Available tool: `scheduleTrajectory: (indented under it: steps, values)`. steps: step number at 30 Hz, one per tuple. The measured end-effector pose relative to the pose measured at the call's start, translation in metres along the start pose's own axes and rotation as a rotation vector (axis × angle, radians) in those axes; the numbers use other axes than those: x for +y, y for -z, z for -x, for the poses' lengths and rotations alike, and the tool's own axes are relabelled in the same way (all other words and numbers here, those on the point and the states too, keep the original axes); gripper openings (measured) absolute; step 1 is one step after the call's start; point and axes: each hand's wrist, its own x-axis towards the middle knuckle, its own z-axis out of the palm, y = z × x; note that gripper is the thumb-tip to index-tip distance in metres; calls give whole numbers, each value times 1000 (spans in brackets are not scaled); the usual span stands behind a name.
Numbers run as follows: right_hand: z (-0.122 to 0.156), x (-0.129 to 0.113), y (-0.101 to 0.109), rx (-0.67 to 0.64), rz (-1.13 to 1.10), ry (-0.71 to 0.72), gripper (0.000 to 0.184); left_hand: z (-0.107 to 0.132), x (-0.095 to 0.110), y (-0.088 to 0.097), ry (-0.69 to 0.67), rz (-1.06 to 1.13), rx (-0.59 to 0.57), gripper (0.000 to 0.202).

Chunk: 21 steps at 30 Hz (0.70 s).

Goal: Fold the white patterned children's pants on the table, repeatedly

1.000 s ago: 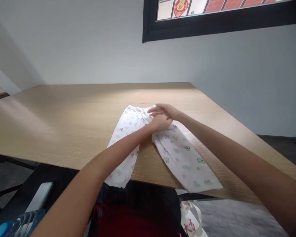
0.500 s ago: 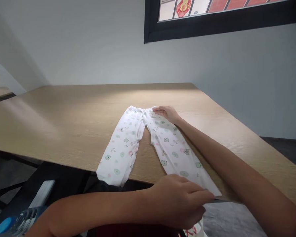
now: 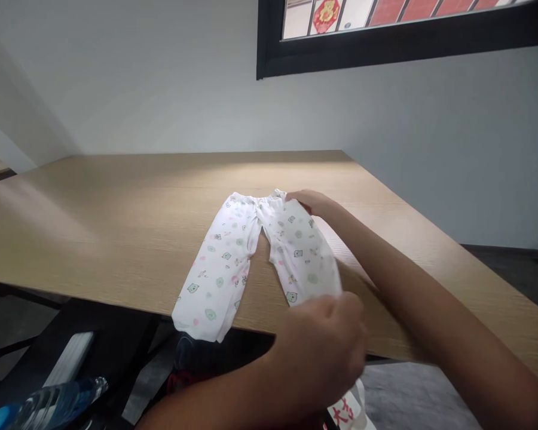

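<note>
A pair of small white pants (image 3: 213, 257) with green and pink animal prints lies on the wooden table, waistband away from me and legs toward me. My left hand (image 3: 325, 346), blurred, is closed around the lower end of the right-side leg and lifts it off the tabletop. At the right corner of the waistband, my right hand (image 3: 311, 201) pinches the fabric, its fingertips partly hidden by the cloth. The left-side leg lies flat, its hem hanging a little over the near table edge.
The wooden table (image 3: 116, 209) reaches back to a grey wall (image 3: 161, 77) with a dark-framed window (image 3: 269, 51). Below the near edge, a plastic bottle with a blue cap (image 3: 69, 397) and a white object (image 3: 69, 358) lie on a black seat (image 3: 112, 334). A printed white bag (image 3: 356, 412) hangs lower right.
My left hand has raised the right-side leg's hem and moved it up and slightly left, bending the leg. My right hand has gone from resting flat on the waistband to gripping its corner.
</note>
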Motion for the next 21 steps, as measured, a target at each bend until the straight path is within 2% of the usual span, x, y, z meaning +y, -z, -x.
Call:
scheduleTrajectory:
  steps: [2,4,7,9,12,15,18,21]
  values:
    - [-6,-18,-9,9,-81,0,34,16,-5,33,175,-28,136,21]
    - [-14,-44,-26,6,-110,29,31,38,-13,66,418,-168,197,23]
    - [-23,-82,-66,-19,-69,72,27,69,-31,103,704,-392,103,23]
    - [-23,-95,-97,-26,4,100,25,84,-46,116,785,-467,22,21]
    - [-15,-94,-135,24,159,185,23,95,-65,118,710,-574,-30,21]
    - [-7,-78,-153,95,279,288,16,97,-72,111,611,-746,-23,24]
    - [-5,-60,-148,119,358,386,10,94,-64,102,555,-741,-49,21]
    - [-6,-45,-130,91,387,445,12,79,-55,98,475,-471,-104,21]
